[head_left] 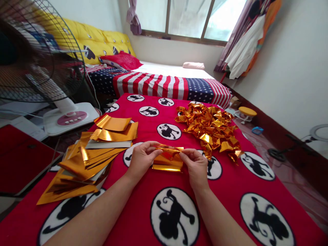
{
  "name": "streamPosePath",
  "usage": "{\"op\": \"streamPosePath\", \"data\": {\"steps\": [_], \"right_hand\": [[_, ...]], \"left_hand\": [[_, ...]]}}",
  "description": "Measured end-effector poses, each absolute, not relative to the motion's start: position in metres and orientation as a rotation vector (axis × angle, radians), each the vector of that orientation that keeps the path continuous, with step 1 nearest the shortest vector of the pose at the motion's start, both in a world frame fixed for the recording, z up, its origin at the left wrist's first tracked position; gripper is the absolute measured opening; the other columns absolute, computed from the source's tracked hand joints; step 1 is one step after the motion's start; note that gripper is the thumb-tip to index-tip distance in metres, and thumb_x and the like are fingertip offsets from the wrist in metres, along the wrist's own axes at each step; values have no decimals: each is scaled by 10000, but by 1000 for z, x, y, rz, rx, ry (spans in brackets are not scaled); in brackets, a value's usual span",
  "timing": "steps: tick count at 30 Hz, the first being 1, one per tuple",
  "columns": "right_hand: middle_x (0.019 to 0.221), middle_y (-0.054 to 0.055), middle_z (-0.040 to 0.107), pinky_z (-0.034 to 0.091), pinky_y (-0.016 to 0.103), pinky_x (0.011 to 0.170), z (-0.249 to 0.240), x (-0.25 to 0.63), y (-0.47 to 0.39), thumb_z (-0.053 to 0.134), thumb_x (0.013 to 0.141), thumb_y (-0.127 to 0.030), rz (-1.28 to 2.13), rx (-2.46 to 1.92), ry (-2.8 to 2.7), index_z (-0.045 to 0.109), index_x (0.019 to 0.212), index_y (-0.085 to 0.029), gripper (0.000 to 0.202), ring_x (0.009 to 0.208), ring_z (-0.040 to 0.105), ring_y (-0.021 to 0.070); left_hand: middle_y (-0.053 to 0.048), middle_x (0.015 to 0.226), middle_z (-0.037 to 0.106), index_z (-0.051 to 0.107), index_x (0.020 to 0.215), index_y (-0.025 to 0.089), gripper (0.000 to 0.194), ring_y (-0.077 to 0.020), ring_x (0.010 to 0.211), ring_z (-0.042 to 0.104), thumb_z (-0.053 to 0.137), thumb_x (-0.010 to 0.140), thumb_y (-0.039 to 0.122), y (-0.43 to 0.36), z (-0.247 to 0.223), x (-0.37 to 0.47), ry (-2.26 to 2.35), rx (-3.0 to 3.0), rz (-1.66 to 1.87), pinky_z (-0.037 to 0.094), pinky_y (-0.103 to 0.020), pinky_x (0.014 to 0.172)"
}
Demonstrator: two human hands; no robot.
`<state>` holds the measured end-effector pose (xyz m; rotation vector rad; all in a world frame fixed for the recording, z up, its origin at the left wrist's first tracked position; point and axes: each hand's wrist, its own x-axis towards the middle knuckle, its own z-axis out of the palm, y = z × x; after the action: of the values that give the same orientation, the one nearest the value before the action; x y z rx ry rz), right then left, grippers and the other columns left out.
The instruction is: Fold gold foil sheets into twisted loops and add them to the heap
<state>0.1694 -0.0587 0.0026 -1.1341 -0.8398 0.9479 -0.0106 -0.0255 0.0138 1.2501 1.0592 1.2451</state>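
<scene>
Between my two hands is a sheet of gold foil paper (167,163), its far edge curled over and its near edge bent up. My left hand (144,158) pinches the sheet's far left corner between thumb and fingers. At the far right corner, my right hand (196,165) grips it the same way. To the left lies a loose, fanned stack of gold foil sheets (87,160), some showing pale undersides. A heap of folded gold foil pieces (210,126) sits beyond my right hand. All of this rests on a red cloth with black figures in white circles (169,215).
A white fan (69,118) with a wire guard stands at the left, near a dark red panel (23,160). Behind the table is a bed with a flag-patterned cover (151,83). A yellow stool (247,111) and a blue object (257,130) are on the floor at right.
</scene>
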Motion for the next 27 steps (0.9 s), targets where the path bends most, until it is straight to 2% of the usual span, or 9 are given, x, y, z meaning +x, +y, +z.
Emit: {"op": "streamPosePath", "data": {"steps": [5,10,13,15,17,19,21,24,27], "right_hand": [[703,2,680,482,256,609,3,169,-59,814,647,-306,931,-1135,-850,694,742,-188,193,639,595,133],[688,-12,670,480,266,636,3,169,-59,814,641,-300,926,-1130,-844,693,723,-200,177,634,586,132],[687,-12,650,467,264,626,2,170,-58,809,648,-291,928,-1125,-844,697,734,-202,167,633,573,129],[757,6,646,461,261,640,1,171,-57,801,658,-278,870,-1118,-889,703,737,-201,148,700,581,139],[873,30,642,460,261,678,1,173,-57,795,665,-267,779,-1130,-952,708,724,-200,124,818,588,160],[959,41,636,459,261,714,2,173,-57,789,674,-262,728,-1147,-996,711,716,-203,106,907,583,175],[949,36,651,458,265,734,2,173,-57,781,687,-256,749,-1144,-998,710,727,-208,94,907,588,174],[794,9,672,460,267,712,4,172,-58,782,686,-250,839,-1129,-939,709,732,-210,96,771,595,150],[702,-7,666,456,255,648,5,170,-60,799,660,-257,908,-1136,-879,706,718,-199,125,658,570,128]], "left_hand": [[-71,782,754,705,795,135,332,-196,723,712,823,615,388,-24,14,-11,1128,1299,1271,565,-254,668],[-39,709,726,722,731,152,243,-157,651,665,816,628,352,-22,12,-12,1152,1364,1313,533,-228,618],[-45,777,699,725,702,168,174,-151,706,648,781,675,330,-21,12,-14,1153,1517,1357,502,-203,581],[-60,882,684,727,688,177,146,-165,811,648,764,695,318,-20,15,-16,1170,1644,1379,511,-216,655],[-67,973,684,724,683,183,127,-182,913,645,752,711,303,-20,18,-16,1200,1726,1375,506,-250,798],[-65,994,707,714,691,184,119,-189,944,652,736,732,293,-22,20,-16,1211,1731,1338,484,-272,874],[-57,919,735,710,718,182,122,-188,874,674,720,747,300,-23,20,-15,1214,1682,1280,504,-266,811],[-38,750,729,706,728,173,141,-175,716,671,720,740,312,-24,19,-15,1237,1648,1241,513,-242,672],[-21,689,704,686,698,163,149,-152,655,648,718,734,304,-24,19,-16,1238,1659,1251,496,-220,629]]}}
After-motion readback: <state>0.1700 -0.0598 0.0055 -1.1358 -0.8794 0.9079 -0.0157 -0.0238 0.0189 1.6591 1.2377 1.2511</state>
